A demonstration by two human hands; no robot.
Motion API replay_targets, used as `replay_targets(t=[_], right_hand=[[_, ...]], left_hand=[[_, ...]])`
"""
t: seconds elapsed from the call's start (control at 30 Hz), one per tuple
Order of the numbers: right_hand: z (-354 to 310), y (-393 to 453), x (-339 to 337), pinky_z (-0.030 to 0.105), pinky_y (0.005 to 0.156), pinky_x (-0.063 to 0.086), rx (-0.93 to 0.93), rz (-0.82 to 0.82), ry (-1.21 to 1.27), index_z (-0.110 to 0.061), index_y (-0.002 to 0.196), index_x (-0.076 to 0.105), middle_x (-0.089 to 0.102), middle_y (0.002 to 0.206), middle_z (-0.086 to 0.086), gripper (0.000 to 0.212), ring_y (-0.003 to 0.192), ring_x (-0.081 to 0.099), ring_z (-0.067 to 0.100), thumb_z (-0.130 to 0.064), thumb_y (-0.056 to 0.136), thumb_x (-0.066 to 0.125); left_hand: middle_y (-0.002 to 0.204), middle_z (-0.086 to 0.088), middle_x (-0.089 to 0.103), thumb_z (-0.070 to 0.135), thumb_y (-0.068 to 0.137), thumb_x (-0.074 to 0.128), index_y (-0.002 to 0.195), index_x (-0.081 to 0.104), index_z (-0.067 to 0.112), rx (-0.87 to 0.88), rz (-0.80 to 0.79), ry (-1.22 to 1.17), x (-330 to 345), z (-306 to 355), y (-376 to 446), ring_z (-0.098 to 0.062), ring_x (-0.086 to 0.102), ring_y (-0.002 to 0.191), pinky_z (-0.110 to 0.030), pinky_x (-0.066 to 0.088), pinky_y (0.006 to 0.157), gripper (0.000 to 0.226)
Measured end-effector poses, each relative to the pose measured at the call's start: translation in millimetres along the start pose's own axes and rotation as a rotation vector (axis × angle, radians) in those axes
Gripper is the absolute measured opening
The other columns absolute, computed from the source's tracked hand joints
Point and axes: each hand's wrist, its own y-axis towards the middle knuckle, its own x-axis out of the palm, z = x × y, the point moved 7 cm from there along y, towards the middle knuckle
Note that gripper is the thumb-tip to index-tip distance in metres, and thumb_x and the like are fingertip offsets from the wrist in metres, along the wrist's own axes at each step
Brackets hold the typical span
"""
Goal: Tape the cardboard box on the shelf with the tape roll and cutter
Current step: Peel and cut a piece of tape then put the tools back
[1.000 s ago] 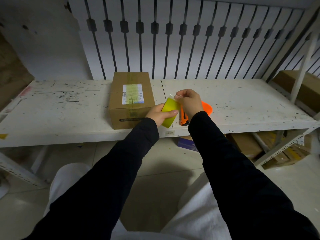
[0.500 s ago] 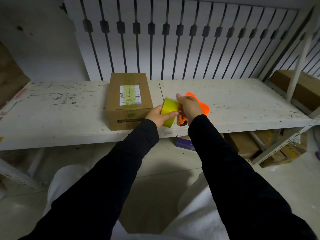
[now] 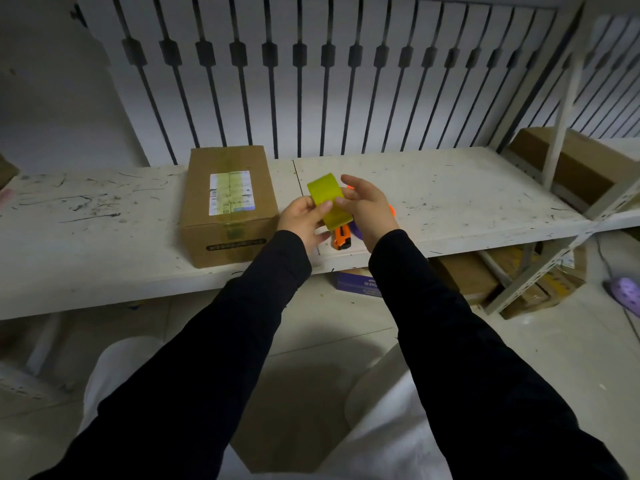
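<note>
Shelf (image 3: 450, 188) cutter (image 3: 342, 237) half hidden behind hands (image 3: 337, 213) gripping tape roll (image 3: 329, 199)

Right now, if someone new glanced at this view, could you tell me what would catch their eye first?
Most likely the bright yellow-green tape roll, held between the left hand and the right hand above the front edge of the scuffed white shelf. Next, the orange cutter lying on the shelf just below the roll, and the cardboard box standing to the left, already taped along its top.
</note>
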Motion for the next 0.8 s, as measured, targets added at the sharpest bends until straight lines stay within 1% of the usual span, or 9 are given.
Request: replay_targets(t=[0.07,0.13,0.23,0.3,0.37,0.43,0.57,0.73,0.8], right_hand=[[3.2,1.3,-10.9,0.034,0.1,0.044,0.008,0.035,-0.014,-0.007,0.133,0.044,0.055,0.119,0.007,0.047,0.109,0.054,0.021,-0.008,0.089,0.059],[10.0,2.8,-21.7,0.035,0.101,0.045,0.044,0.071,-0.042,-0.007,0.134,0.044,0.05,0.134,0.013,0.052,0.116,0.051,0.024,-0.013,0.086,0.064],[19.5,4.4,-36.4,0.02,0.071,0.047,0.108,0.116,-0.007,-0.009,0.143,0.027,0.04,0.143,0.013,0.072,0.108,0.047,0.019,-0.011,0.083,0.067],[27.9,5.7,-44.5,0.022,0.064,0.047,0.169,0.121,0.081,-0.012,0.144,0.021,0.038,0.145,0.014,0.077,0.11,0.049,0.023,-0.012,0.083,0.067],[31.1,7.7,-46.0,0.039,0.078,0.051,0.199,0.095,0.143,-0.012,0.128,0.041,0.047,0.137,0.022,0.048,0.119,0.052,0.041,-0.013,0.086,0.064],[31.9,10.9,-48.1,0.039,0.08,0.051,0.192,0.087,0.184,-0.014,0.116,0.048,0.056,0.126,0.022,0.033,0.117,0.054,0.044,-0.017,0.087,0.063],[32.3,24.1,-60.9,0.034,0.076,0.055,0.141,0.133,0.256,-0.01,0.132,0.041,0.057,0.127,0.017,0.053,0.098,0.062,0.029,-0.024,0.086,0.063],[36.4,40.8,-86.2,0.034,0.08,0.054,0.073,0.293,0.277,-0.004,0.129,0.042,0.06,0.121,0.017,0.058,0.105,0.063,0.031,-0.015,0.08,0.071],[37.6,47.6,-99.2,0.025,0.076,0.052,0.045,0.379,0.197,-0.004,0.129,0.043,0.059,0.115,0.011,0.059,0.1,0.061,0.022,-0.014,0.079,0.072]], left_hand=[[0.093,-0.003,0.063,0.012,0.096,0.049,0.106,0.055,0.011,-0.002,0.004,-0.09,7.5,0.5,0.8,-0.019,0.06,0.089,-0.033,0.052,0.074,0.012],[0.098,-0.007,0.063,0.015,0.097,0.047,0.123,0.051,0.006,-0.03,0.009,-0.191,15.5,-3.0,4.8,-0.021,0.061,0.089,-0.041,0.052,0.085,0.028],[0.097,-0.01,0.062,0.018,0.1,0.041,0.134,0.043,0.004,-0.081,0.011,-0.307,29.8,-5.9,8.8,-0.022,0.061,0.085,-0.046,0.047,0.091,0.037],[0.106,-0.014,0.062,0.019,0.1,0.038,0.135,0.042,0.005,-0.113,0.012,-0.355,39.8,-8.6,12.4,-0.025,0.061,0.09,-0.046,0.045,0.09,0.038],[0.119,-0.018,0.057,0.021,0.101,0.036,0.136,0.041,0.006,-0.146,0.009,-0.375,49.0,-10.8,17.9,-0.029,0.056,0.102,-0.047,0.044,0.09,0.038],[0.119,-0.018,0.055,0.022,0.101,0.035,0.136,0.041,0.007,-0.174,0.01,-0.376,56.2,-13.6,25.8,-0.03,0.053,0.108,-0.048,0.046,0.087,0.038],[0.108,-0.015,0.06,0.024,0.1,0.037,0.133,0.044,0.008,-0.182,0.019,-0.341,69.0,-13.6,39.4,-0.027,0.06,0.096,-0.044,0.055,0.069,0.037],[0.099,-0.011,0.059,0.027,0.098,0.044,0.132,0.047,0.007,-0.187,0.032,-0.271,88.1,-15.5,57.5,-0.023,0.059,0.088,-0.042,0.053,0.078,0.04],[0.103,-0.009,0.055,0.02,0.099,0.042,0.14,0.037,0.009,-0.167,0.029,-0.242,97.2,-18.3,64.9,-0.022,0.058,0.086,-0.038,0.051,0.079,0.043]])
